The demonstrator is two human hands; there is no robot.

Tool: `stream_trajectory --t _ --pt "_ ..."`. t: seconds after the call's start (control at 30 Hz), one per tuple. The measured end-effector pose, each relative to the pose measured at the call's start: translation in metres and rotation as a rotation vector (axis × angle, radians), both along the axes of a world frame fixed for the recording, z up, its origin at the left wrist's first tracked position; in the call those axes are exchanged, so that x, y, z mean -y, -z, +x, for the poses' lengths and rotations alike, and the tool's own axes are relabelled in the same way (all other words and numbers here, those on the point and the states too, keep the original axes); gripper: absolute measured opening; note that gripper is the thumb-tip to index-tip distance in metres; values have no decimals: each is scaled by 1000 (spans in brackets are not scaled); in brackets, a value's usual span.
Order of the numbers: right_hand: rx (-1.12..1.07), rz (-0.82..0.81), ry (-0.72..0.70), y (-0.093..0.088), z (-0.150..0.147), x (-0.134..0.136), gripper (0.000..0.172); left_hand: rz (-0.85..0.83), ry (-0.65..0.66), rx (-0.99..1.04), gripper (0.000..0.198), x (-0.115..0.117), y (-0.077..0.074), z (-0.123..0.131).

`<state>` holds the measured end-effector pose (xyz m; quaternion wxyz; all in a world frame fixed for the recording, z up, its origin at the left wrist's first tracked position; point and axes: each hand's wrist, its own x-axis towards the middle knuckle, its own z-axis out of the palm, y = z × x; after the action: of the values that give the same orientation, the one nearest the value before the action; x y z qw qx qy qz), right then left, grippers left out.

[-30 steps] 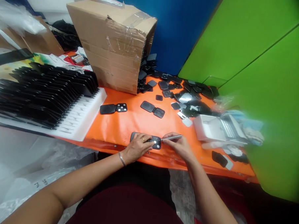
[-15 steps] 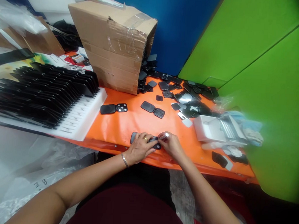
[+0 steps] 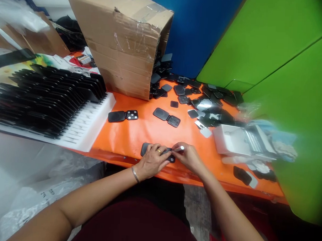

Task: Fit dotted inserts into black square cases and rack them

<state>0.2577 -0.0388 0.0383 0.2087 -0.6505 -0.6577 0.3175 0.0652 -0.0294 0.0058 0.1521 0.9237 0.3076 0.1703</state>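
At the table's front edge lies a black two-part hinged piece (image 3: 144, 148), opened out flat. My left hand (image 3: 154, 159) presses over its middle, fingers closed on it and hiding much of it. A round light dot shows on the piece's right part. My right hand (image 3: 189, 158) pinches a slim silvery tool (image 3: 179, 149), its tip against the right part beside my left fingertips. Its exact kind is hard to make out. Farther back are two similar hinged pieces, one with several light dots (image 3: 123, 115) and one with dark round recesses (image 3: 167, 117).
On the left, a white foam tray (image 3: 96, 126) holds rows of upright black pieces. A cardboard box (image 3: 121, 47) stands at the back, with black parts (image 3: 204, 101) piled beside it. To the right are an open white box (image 3: 226, 139) and a dark flat pad (image 3: 242, 175).
The view has shifted slightly. Both hands stay at the same piece, and the silvery tool has moved slightly at its right part.
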Motion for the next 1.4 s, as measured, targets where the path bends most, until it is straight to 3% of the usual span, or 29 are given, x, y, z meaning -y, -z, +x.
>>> stream_trajectory --t 0.2,0.37,0.43,0.57,0.83,1.07,1.13,1.23,1.4 --pt "-108 -120 -180 -16 9 -18 9 10 10 -26 36 -3 -5 0" --pt "-335 -356 -390 -23 17 -26 11 9 16 -47 33 -3 -7 1" --pt "-440 -436 -412 -20 22 -24 18 11 15 -49 33 -3 -7 1" --pt "-602 -470 -315 -10 30 -20 30 21 19 -39 36 -2 -6 0" --pt "-773 -384 -129 -3 31 -8 26 42 14 -18 40 -1 -1 -1" --pt "-932 -180 260 11 29 2 28 -33 36 112 38 -3 4 -4" --pt "-905 -126 304 9 21 3 26 -109 33 205 36 -4 4 -8" --pt "-737 -74 262 5 3 3 26 -196 -8 308 30 -6 5 -16" --pt "-351 60 119 8 -24 0 15 -160 18 338 23 -8 9 -22"
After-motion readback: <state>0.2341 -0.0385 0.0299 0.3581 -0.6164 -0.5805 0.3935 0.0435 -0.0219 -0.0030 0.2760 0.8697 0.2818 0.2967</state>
